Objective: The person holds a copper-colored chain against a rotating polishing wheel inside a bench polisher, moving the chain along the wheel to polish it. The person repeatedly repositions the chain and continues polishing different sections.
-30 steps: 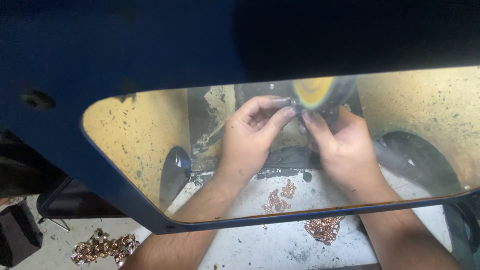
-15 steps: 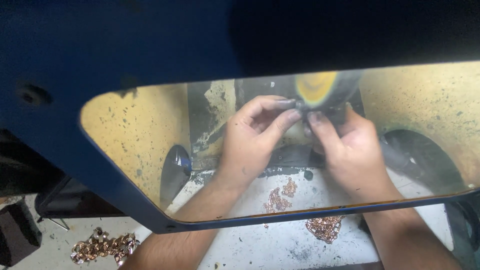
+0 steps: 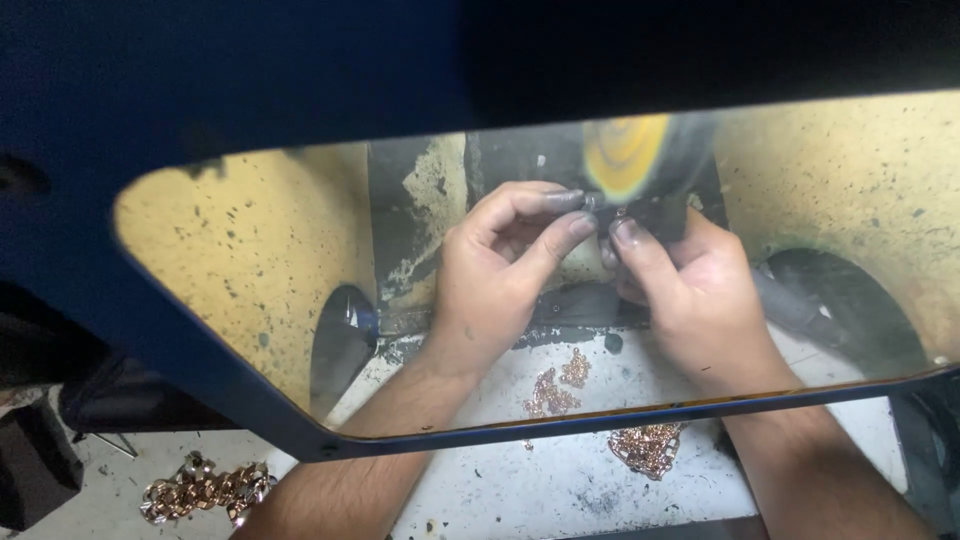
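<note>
**Hands press a small metal piece to the yellow wheel**

Left hand [image 3: 500, 285] and right hand [image 3: 695, 300] meet just below the yellow polishing wheel [image 3: 625, 155], which I take as my landmark. Both are closed in a pinch: the left's thumb and forefinger and the right's forefinger grip a small metal piece [image 3: 600, 205] between their darkened tips, and that piece sits right at the wheel's lower edge. I cannot tell whether it truly touches the wheel, since the wheel is blurred and the piece is tiny.

I watch all this through a blue-framed clear shield [image 3: 300, 420] that hangs between me and the wheel. To the wheel's left and right the yellow housing walls [image 3: 250, 260] are speckled with dark spots.

As to progress, I judge the work to be midway. Below the wheel, on the white surface [image 3: 520, 480], lie small copper-coloured chain bits [image 3: 560, 385]; a larger clump of chain [image 3: 648, 448] lies further below, near the shield's bottom rim. Far down and left of the wheel, outside the shield, a heavy gold-toned chain [image 3: 200, 490] rests on the same surface. Which of these are finished and which wait their turn, I cannot tell from their look. Only the one piece is in hand now.

Of packages, labels or signs I see none; nothing near the wheel carries print that I can make out.
</note>
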